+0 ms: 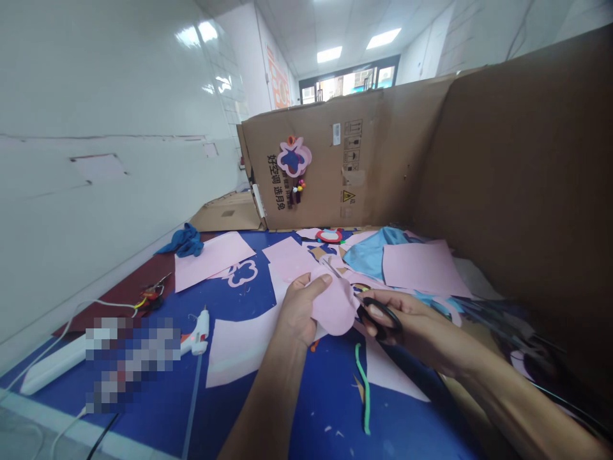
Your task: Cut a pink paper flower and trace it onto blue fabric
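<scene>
Bare forearms (263, 409) reach up from the bottom edge over the blue counter (330, 390). At middle left, a dark blue cloth (184, 241) partly covers a pink sheet (215, 259), whose straight edges suggest no shaping yet. Lower down, a glue gun (200, 332) rests out of hand. Just right of it and higher lies a hollow, wavy cut-out (242, 273); its cutting looks done. Upper centre, a flower (294, 157) against the cardboard (397, 179) appears complete. At frame centre, the left hand (299, 310) pinches the paper (332, 313) between thumb and fingers, above the counter. Its rounded lower outline suggests shaping is well along, but the right edge bends at the scissors (390, 319), so cutting seems unfinished. The right hand (416, 326) has its fingers wrapped around the handles; I cannot tell how far the blades part. Farther right, another sheet (426, 268) looks uncut.
</scene>
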`<state>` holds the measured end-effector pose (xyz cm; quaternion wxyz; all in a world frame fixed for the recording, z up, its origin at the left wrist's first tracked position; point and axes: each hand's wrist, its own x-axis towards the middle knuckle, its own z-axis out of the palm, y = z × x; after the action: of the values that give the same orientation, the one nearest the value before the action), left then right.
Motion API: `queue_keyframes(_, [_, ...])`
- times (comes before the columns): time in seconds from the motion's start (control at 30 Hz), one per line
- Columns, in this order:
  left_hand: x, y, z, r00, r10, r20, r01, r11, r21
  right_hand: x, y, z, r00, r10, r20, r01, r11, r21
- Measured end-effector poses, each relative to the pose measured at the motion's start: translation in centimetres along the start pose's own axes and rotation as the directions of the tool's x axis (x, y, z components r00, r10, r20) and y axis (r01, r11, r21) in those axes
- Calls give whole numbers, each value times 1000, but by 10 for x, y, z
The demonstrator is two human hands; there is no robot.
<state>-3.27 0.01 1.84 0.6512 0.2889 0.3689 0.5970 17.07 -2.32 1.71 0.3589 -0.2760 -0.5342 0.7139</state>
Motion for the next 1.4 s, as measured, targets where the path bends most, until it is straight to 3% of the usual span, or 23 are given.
queue_keyframes(1.4, [3,7,-6,999,-47,8,47,998,36,-1,-2,0,1000,22,7,-21,998,-58])
